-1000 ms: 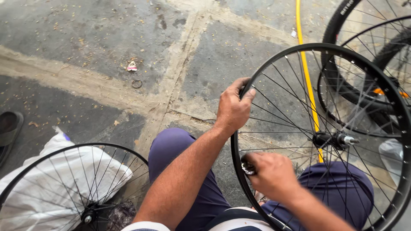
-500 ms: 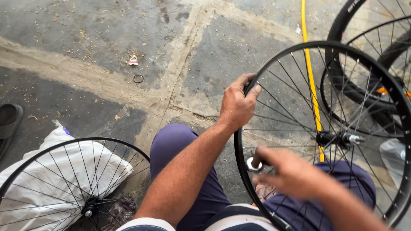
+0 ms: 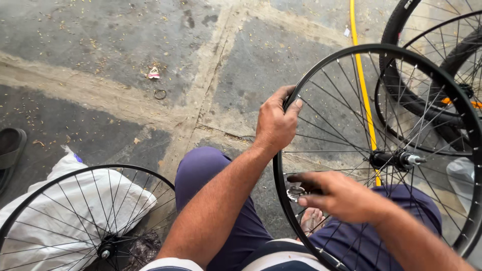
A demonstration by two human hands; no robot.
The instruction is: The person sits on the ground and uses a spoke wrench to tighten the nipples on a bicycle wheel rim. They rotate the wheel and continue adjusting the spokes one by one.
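While the left hand (image 3: 275, 123) stays clamped on the upper-left rim of the upright spoked wheel (image 3: 381, 150), fingers curled over the black rim, the right hand (image 3: 341, 195) has slid leftward along the lower spokes compared with half a second ago, fingers now stretched toward the rim, pinching a small round silver tool (image 3: 295, 192) right at a spoke end. Wheel stands between the person's knees, its hub (image 3: 396, 160) sitting right of the right hand, about where it was earlier. Purple trousers (image 3: 206, 175) below both forearms, a bare foot (image 3: 312, 220) seen through the spokes. Second bare wheel (image 3: 85, 221) lies lower left over a white sack (image 3: 55, 200), unchanged. Tyred bicycle wheel (image 3: 432, 65) stands behind at upper right, a yellow hose (image 3: 362, 85) runs down the concrete floor (image 3: 100, 45) behind the spokes. Small ring (image 3: 160, 94) and scrap of litter (image 3: 153, 73) on the floor, dark sandal (image 3: 10, 150) at left edge, same as before
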